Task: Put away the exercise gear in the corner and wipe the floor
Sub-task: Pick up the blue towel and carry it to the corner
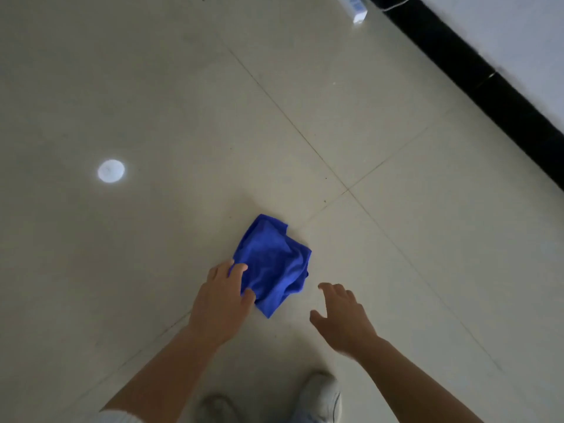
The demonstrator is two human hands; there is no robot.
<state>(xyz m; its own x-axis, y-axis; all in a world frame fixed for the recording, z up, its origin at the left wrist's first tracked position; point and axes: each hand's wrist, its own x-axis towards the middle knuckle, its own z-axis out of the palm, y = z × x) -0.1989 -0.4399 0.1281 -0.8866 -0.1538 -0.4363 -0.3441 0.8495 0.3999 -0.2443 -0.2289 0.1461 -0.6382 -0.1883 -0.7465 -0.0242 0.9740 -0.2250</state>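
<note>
Blue cloth: crumpled and loosely folded, lying on the pale tiled floor just short of a crossing of grout lines.
Writing: a small white carton with blue print lies at the far edge near the skirting, but the print is too blurred to read.
Left hand: at the cloth's near-left edge, fingers curled over the top of the fabric and thumb pressed against its lower edge, so the edge is pinched between them.
Right hand: apart from the cloth, just to its right, fingers spread and relaxed, holding nothing; whether it touches the floor, I cannot tell.
Skirting: black, running diagonally below a white wall.
Light spot: round, bright reflection on the tiles, well left of the cloth.
Shoes: pale, at the near edge.
</note>
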